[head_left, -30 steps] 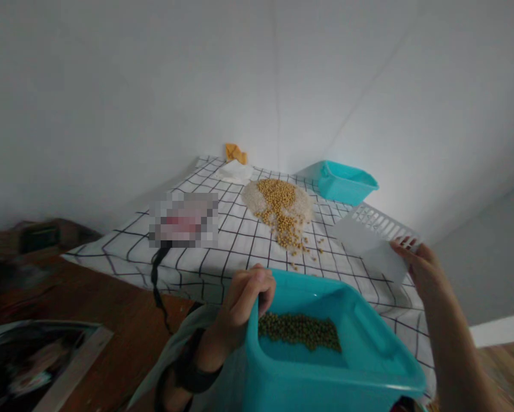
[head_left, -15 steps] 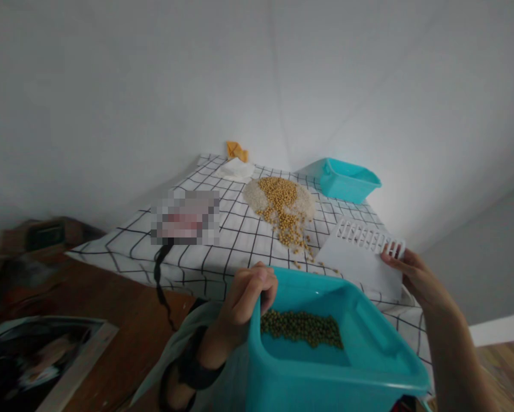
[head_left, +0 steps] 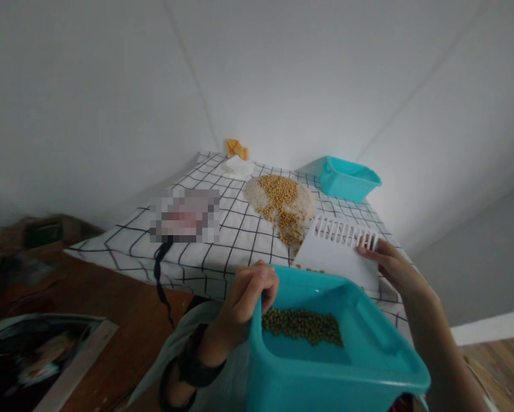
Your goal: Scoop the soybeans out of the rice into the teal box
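Observation:
My left hand point(head_left: 251, 292) grips the left rim of a turquoise plastic bin point(head_left: 338, 375) held at the table's front edge. Small green beans point(head_left: 306, 327) lie on the bin's floor. A thin white plastic board point(head_left: 336, 254) with a row of slots along its top is in my right hand point(head_left: 387, 260), fingers closed at its right end. The board leans over the tabletop just behind the bin. Beside its left edge spreads a heap of yellow soybeans point(head_left: 280, 191) on pale rice grains point(head_left: 257, 194); some soybeans are hidden behind the board.
A second turquoise bin point(head_left: 350, 182) stands at the back right of the checked cloth point(head_left: 235, 232). White crumpled material point(head_left: 236, 167) and an orange cloth point(head_left: 236, 149) lie at the back left. A blurred-out item point(head_left: 186, 214) with a black strap point(head_left: 159, 277) lies left.
My right hand has moved the white board left, toward the soybeans, covering the stray ones at the front. My left hand and the bin have stayed in place.

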The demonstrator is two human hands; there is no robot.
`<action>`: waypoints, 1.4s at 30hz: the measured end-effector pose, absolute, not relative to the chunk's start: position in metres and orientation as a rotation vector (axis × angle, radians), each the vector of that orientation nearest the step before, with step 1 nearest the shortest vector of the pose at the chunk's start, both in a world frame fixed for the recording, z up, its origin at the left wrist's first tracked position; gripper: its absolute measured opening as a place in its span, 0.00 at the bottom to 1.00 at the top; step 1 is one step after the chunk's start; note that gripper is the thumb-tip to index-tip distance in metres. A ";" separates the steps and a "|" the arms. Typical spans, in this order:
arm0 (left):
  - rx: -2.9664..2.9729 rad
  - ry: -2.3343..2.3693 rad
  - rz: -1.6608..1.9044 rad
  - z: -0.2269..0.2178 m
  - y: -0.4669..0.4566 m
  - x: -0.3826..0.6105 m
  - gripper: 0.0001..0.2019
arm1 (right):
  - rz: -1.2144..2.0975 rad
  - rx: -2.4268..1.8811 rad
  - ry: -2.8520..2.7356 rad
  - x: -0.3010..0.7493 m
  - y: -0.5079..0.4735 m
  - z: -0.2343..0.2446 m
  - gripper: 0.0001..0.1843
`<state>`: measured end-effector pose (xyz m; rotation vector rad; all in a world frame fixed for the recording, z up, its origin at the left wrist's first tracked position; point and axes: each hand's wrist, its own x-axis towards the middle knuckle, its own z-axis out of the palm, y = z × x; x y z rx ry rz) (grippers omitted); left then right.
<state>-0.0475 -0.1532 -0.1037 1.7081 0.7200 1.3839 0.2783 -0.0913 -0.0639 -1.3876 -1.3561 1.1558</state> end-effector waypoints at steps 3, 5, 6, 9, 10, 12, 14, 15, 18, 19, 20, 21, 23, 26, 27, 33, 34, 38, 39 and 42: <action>1.703 0.692 1.398 -0.106 -0.152 -0.047 0.29 | 1.206 -1.366 -1.451 0.267 -0.077 -0.058 0.18; 1.699 0.679 1.404 -0.106 -0.152 -0.047 0.30 | 1.292 -1.329 -1.460 0.262 -0.069 -0.058 0.18; 1.697 0.675 1.405 -0.107 -0.152 -0.047 0.30 | 1.334 -1.312 -1.452 0.261 -0.065 -0.060 0.17; 1.699 0.672 1.409 -0.106 -0.152 -0.047 0.30 | 1.397 -1.292 -1.399 0.261 -0.060 -0.065 0.16; 1.700 0.674 1.411 -0.107 -0.151 -0.047 0.30 | 1.401 -1.291 -1.384 0.261 -0.060 -0.066 0.16; 1.705 0.680 1.416 -0.107 -0.151 -0.046 0.29 | 1.398 -1.293 -1.360 0.263 -0.061 -0.068 0.16; 1.715 0.666 1.426 -0.109 -0.150 -0.046 0.29 | 1.398 -1.279 -1.338 0.264 -0.062 -0.068 0.17; 1.722 0.658 1.430 -0.109 -0.149 -0.046 0.29 | 1.402 -1.262 -1.326 0.265 -0.063 -0.068 0.17; 1.730 0.648 1.434 -0.110 -0.149 -0.046 0.30 | 1.397 -1.204 -1.292 0.268 -0.063 -0.069 0.20; 1.728 0.653 1.431 -0.110 -0.149 -0.046 0.30 | 1.383 -1.198 -1.280 0.269 -0.063 -0.070 0.21; 1.724 0.656 1.433 -0.111 -0.149 -0.046 0.29 | 1.360 -1.204 -1.268 0.270 -0.062 -0.070 0.21; 1.722 0.655 1.437 -0.111 -0.149 -0.046 0.29 | 1.331 -1.217 -1.255 0.271 -0.061 -0.071 0.22; 1.727 0.649 1.438 -0.111 -0.149 -0.046 0.29 | 1.270 -1.251 -1.234 0.272 -0.060 -0.072 0.20; 1.729 0.652 1.425 -0.112 -0.149 -0.047 0.29 | 1.247 -1.272 -1.242 0.271 -0.060 -0.073 0.16; 1.728 0.657 1.417 -0.113 -0.149 -0.048 0.29 | 1.261 -1.271 -1.254 0.270 -0.060 -0.073 0.15; 1.731 0.653 1.411 -0.113 -0.149 -0.048 0.30 | 1.323 -1.261 -1.292 0.266 -0.066 -0.072 0.16; 1.730 0.644 1.422 -0.113 -0.149 -0.048 0.30 | 1.317 -1.260 -1.290 0.265 -0.066 -0.071 0.16; 1.740 0.659 1.426 -0.113 -0.149 -0.048 0.30 | 1.299 -1.267 -1.305 0.266 -0.066 -0.071 0.16; 1.740 0.665 1.423 -0.113 -0.149 -0.048 0.30 | 1.298 -1.270 -1.315 0.266 -0.066 -0.071 0.16; 1.741 0.667 1.432 -0.113 -0.149 -0.047 0.31 | 1.293 -1.273 -1.327 0.266 -0.066 -0.071 0.17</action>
